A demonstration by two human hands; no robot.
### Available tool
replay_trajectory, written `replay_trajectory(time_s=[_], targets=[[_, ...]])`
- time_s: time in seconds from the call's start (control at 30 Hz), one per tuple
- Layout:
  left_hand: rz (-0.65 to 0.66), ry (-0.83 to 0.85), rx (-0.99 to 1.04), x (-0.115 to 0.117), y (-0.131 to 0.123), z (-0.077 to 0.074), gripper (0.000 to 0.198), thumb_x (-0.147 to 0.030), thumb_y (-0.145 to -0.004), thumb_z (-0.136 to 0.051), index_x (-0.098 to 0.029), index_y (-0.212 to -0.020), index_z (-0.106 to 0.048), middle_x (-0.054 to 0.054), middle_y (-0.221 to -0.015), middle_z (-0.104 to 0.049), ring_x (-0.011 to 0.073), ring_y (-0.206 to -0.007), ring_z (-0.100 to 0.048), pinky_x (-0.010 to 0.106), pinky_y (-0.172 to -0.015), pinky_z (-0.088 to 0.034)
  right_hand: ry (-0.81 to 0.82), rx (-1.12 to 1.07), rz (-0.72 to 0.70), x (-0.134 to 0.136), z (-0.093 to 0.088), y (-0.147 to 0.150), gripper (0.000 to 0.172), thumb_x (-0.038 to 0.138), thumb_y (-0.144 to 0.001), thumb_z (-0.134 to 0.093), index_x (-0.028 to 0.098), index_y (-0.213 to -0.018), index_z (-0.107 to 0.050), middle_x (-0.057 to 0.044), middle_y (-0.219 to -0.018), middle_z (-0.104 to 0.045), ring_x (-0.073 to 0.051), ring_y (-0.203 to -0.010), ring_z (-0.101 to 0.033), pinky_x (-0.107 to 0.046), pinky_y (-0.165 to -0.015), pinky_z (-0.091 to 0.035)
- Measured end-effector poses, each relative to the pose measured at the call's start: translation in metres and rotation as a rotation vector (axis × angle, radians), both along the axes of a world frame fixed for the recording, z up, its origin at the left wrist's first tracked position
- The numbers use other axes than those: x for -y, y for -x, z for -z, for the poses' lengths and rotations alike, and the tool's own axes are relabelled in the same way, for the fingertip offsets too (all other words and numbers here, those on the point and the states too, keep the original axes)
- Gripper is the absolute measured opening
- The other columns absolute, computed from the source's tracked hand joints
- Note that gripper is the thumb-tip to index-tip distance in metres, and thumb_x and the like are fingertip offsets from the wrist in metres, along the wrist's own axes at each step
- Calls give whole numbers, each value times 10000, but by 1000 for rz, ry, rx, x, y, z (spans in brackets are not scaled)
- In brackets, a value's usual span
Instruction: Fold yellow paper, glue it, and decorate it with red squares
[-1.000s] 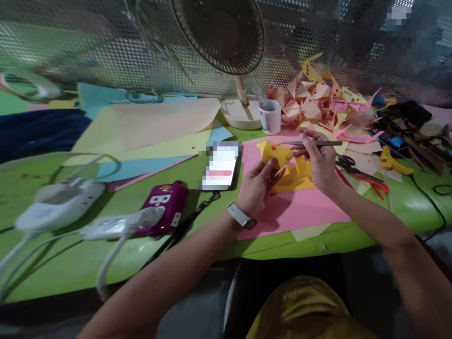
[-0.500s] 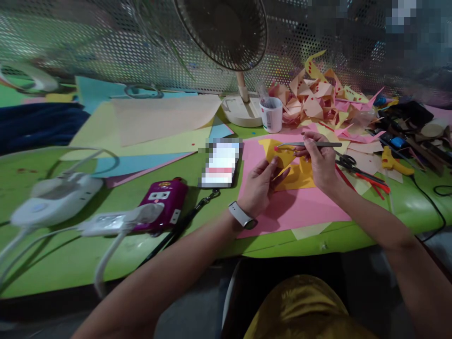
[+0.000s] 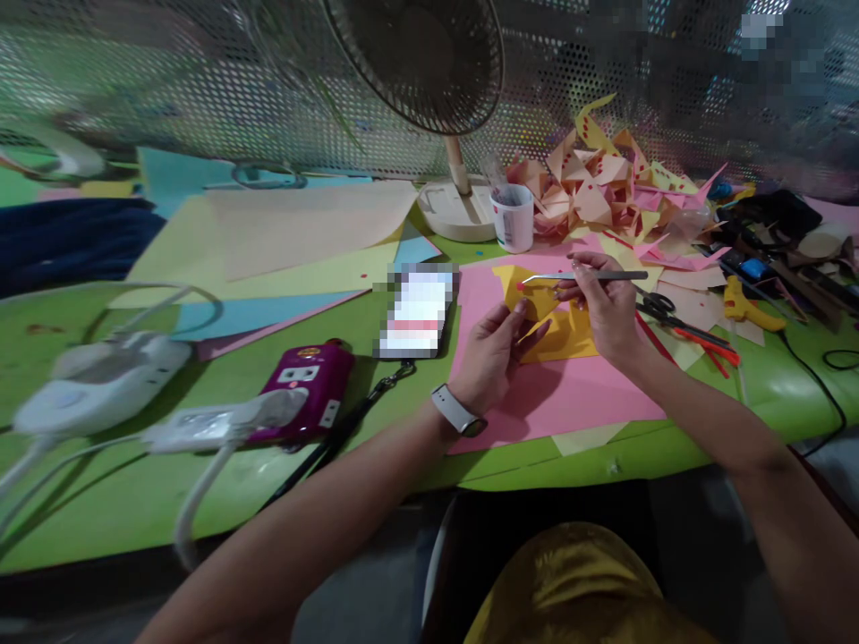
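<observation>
My left hand [image 3: 495,351] pinches a folded piece of yellow paper [image 3: 514,279] between thumb and fingers. In my right hand [image 3: 604,304] is a pair of metal tweezers [image 3: 621,275], held nearly level with the tip pointing left. That tip meets the yellow paper at a small red dot [image 3: 520,286]; whether the tweezers grip the dot cannot be made out. Beneath both hands lie more yellow paper [image 3: 560,338] and a large pink sheet [image 3: 537,416].
A phone [image 3: 417,313] lies left of the pink sheet, near a purple power adapter [image 3: 305,389]. Behind stand a fan [image 3: 456,210] and a white cup [image 3: 514,219]. Folded paper pieces [image 3: 597,183] pile up at the back right. Scissors [image 3: 661,306] and a yellow glue gun [image 3: 744,309] lie rightward.
The tweezers' tip has shifted very slightly on the yellow paper, staying by the red dot. Both hands keep their hold, and the whole view has moved a little.
</observation>
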State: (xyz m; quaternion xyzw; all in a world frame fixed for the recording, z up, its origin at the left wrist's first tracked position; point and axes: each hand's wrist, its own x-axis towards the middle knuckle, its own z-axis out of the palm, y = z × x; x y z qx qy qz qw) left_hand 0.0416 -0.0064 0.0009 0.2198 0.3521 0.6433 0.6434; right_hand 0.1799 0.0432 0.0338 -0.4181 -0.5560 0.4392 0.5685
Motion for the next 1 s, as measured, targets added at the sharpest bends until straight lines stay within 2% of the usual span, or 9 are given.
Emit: replay_trajectory(time_s=[0.3, 0.57, 0.8, 0.9, 1.0], targets=[[13, -7, -14, 2, 0, -1, 154, -266, -737, -871, -201, -770, -734, -40, -768, -671, 81, -710, -648, 326, -931, -598, -59, 39, 0, 3, 0, 0, 254, 461, -943, -627, 232, -1048, -597, 22, -743, -695, -132, -744, -749, -234, -700, -594], [27, -28, -2, 3, 0, -2, 158, -260, -723, -873, -206, -755, -728, -30, -810, -701, 96, -758, -665, 315, -906, -599, -189, 74, -57, 8, 1, -2, 304, 511, -920, -632, 249, -1074, -615, 14, -870, -695, -109, -713, -732, -236, -694, -601], [38, -47, -4, 5, 1, -4, 155, -234, -731, -863, -228, -804, -726, -40, -843, -715, 104, -773, -674, 323, -904, -602, -371, 148, -66, 10, 5, -6, 226, 445, -954, -607, 258, -1076, -639, -12, -1048, -728, -102, -694, -733, -250, -686, -606], [42, -41, 16, 5, 0, -5, 163, -228, -724, -870, -220, -807, -730, -50, -817, -703, 83, -729, -655, 321, -911, -603, -427, 246, -39, 8, 9, -8, 236, 448, -972, -579, 265, -1101, -653, -6, -1024, -734, -110, -715, -743, -254, -706, -615], [40, -33, 28, 5, 0, -5, 195, -235, -707, -888, -211, -819, -730, -57, -810, -699, 72, -722, -650, 325, -931, -600, -549, 320, -20, 5, 13, -10, 255, 443, -982, -565, 249, -1122, -654, 1, -960, -743, -120, -736, -751, -254, -716, -625]])
